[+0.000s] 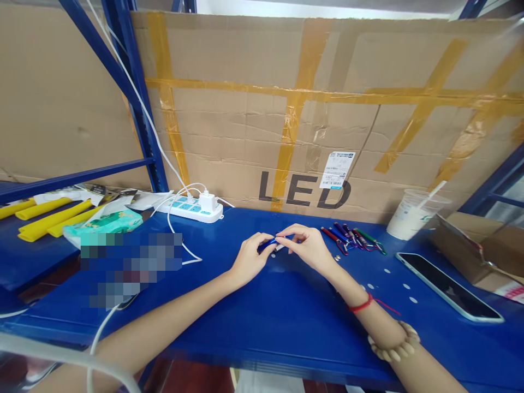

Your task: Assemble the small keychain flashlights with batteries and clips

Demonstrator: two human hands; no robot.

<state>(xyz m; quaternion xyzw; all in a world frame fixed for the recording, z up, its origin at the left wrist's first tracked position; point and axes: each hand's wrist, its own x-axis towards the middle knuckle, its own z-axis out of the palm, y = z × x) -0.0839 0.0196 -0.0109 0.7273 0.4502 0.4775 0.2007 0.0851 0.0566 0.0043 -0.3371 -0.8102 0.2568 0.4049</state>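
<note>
My left hand [254, 255] is closed around a slim blue metallic tube [267, 244], held just above the blue tabletop. At the tube's right end, the fingertips of my right hand [305, 245] are pinched together on it, covering most of that end. Beneath the fingers a small whitish piece [279, 248] shows in part; I cannot make out what it is. To the right of my right hand lie several slim coloured tubes with carabiner clips [354, 238], in red, blue, purple and green. Tiny silvery pieces [337, 258] sit near my right wrist.
A power strip [192, 209] with white cables stands at the back left, near a teal packet [110, 224] and yellow tubes [61, 215]. On the right are a plastic cup with a straw [407, 218], a phone [448, 286] and an open cardboard box [483, 245]. Large cardboard [229, 131] walls the back.
</note>
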